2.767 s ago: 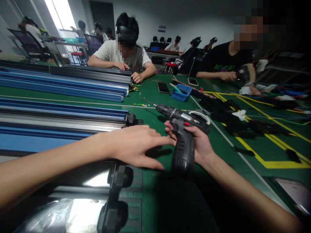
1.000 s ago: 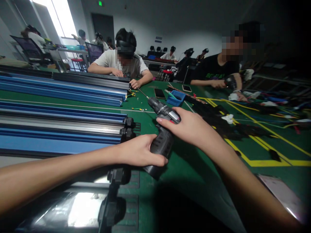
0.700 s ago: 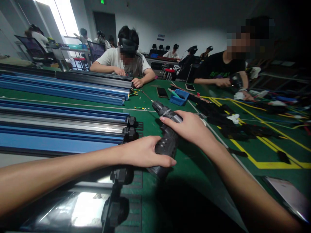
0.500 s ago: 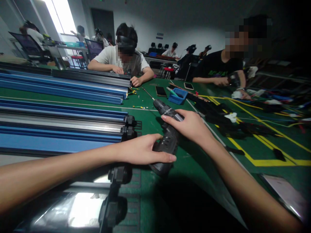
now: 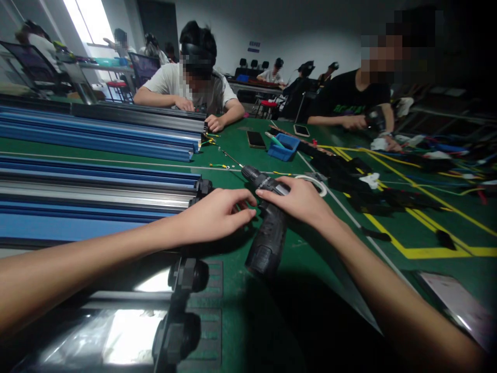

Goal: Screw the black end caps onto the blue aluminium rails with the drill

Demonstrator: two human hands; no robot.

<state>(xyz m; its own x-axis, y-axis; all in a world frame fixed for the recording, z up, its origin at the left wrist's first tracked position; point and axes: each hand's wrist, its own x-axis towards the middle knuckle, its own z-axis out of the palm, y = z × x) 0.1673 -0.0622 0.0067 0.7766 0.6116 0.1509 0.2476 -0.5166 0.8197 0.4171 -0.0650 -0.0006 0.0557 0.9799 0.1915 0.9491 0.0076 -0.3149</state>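
A black cordless drill (image 5: 267, 233) with a long thin bit lies aslant over the green table (image 5: 233, 290), its bit pointing away to the upper left. My right hand (image 5: 301, 199) is wrapped over the top of the drill's body, near the chuck. Just left of the drill, my left hand (image 5: 223, 215) has curled fingers and a gap between them and the thumb; nothing shows in it. Below my left forearm are blue and silver metal profiles (image 5: 97, 191) with black end fittings (image 5: 190, 274).
A blue bin (image 5: 283, 147), a dark phone (image 5: 256, 139) and small wires lie beyond the drill. A white ring (image 5: 316, 184) is beside my right hand. Cables and yellow tape (image 5: 435, 253) are at right. Two people work across the table.
My left hand has let go of the drill's handle and moved up and slightly left. The drill's handle now shows fully. A white ring has come into view behind my right hand.
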